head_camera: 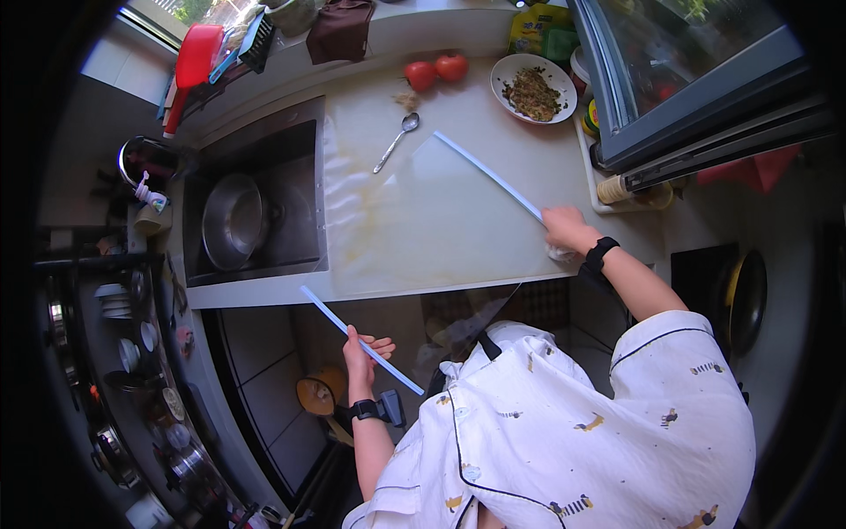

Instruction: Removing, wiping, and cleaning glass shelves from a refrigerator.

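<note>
My left hand, below the counter's front edge, holds a pale blue strip with the thumb across it. My right hand rests over the countertop, closed around the near end of a second pale blue strip. A faint transparent sheet seems to border this strip; whether it joins both strips I cannot tell. Under my right hand is a crumpled whitish cloth or tissue. A metal spoon lies left of the second strip's far end.
Two tomatoes and a white plate of brown chopped food sit at the back. Left is a sink holding a metal basin. An open window sash juts over the right side. A frying pan is at far right.
</note>
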The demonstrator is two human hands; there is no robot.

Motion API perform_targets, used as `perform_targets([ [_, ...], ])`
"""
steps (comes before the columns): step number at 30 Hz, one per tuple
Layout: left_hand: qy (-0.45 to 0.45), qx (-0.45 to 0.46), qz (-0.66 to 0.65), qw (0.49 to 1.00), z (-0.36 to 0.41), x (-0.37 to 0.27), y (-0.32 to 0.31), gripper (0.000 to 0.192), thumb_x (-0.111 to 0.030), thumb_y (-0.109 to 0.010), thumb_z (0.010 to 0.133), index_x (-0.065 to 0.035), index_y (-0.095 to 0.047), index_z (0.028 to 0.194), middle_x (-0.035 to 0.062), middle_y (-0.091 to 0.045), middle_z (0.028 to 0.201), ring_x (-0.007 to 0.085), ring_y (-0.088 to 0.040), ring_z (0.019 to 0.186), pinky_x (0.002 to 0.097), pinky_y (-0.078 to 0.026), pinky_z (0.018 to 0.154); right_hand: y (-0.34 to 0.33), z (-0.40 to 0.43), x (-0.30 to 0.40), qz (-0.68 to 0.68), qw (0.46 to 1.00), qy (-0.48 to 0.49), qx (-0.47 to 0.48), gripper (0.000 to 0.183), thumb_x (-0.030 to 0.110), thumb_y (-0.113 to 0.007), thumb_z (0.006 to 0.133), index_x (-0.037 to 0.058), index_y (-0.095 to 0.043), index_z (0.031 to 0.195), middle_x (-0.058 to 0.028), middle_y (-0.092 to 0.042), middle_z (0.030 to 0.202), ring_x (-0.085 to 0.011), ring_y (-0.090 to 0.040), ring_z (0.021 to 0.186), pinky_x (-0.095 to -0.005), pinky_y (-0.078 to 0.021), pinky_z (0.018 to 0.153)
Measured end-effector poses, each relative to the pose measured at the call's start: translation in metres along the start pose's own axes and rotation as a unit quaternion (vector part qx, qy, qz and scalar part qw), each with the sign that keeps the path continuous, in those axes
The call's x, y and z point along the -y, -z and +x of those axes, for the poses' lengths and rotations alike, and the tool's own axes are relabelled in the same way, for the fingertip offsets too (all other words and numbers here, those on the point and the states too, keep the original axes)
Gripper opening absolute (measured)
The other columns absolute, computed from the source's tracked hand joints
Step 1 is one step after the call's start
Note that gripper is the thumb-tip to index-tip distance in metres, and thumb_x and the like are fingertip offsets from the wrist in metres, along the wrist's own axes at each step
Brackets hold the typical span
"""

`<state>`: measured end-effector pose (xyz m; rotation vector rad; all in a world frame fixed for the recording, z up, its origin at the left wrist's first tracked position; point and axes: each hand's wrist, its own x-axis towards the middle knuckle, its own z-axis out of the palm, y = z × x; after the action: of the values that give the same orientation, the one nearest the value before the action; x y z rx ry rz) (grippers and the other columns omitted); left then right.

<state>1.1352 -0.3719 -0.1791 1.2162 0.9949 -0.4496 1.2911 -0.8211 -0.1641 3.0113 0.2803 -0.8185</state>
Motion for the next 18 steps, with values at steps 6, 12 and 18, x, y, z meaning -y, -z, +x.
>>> perform_targets([
  [6, 0.005, -0.019, 0.015, 1.0, 0.003, -0.003, 0.009, 0.055, -0.056, -0.03, 0.091, -0.0039, -0.042, 0.076, 0.0269, -0.061, 0.074, 0.0349, -0.064, 0.06, 0.036, -0.052, 0.044, 0.011, -0.008, -0.024, 0.264, 0.949, 0.054, 0.163, 0.025, 0.017, -0.061, 0.074, -0.0005, -0.06, 0.091, -0.015, -0.063, 0.081, -0.024, -0.06, 0.072, -0.0337, -0.0472, 0.066],
  [12, 0.02, 0.004, 0.014, 1.0, 0.018, 0.004, 0.006, 0.055, -0.055, -0.03, 0.091, -0.0032, -0.043, 0.078, 0.0278, -0.061, 0.073, 0.0344, -0.064, 0.059, 0.0359, -0.052, 0.044, -0.019, -0.024, -0.034, 0.435, 0.887, -0.015, 0.155, 0.026, 0.025, -0.054, 0.088, -0.0009, -0.057, 0.085, -0.0066, -0.062, 0.073, -0.0143, -0.058, 0.066, -0.0286, -0.0454, 0.06],
  [18, 0.026, 0.025, 0.059, 0.998, 0.028, -0.015, -0.013, 0.054, -0.055, -0.03, 0.091, -0.0049, -0.043, 0.075, 0.025, -0.062, 0.071, 0.0327, -0.065, 0.058, 0.033, -0.05, 0.043, -0.065, -0.061, -0.048, 0.638, 0.748, -0.119, 0.138, 0.029, 0.024, -0.039, 0.096, 0.0025, -0.051, 0.081, -0.0071, -0.059, 0.07, -0.0154, -0.061, 0.064, -0.028, -0.0495, 0.06],
])
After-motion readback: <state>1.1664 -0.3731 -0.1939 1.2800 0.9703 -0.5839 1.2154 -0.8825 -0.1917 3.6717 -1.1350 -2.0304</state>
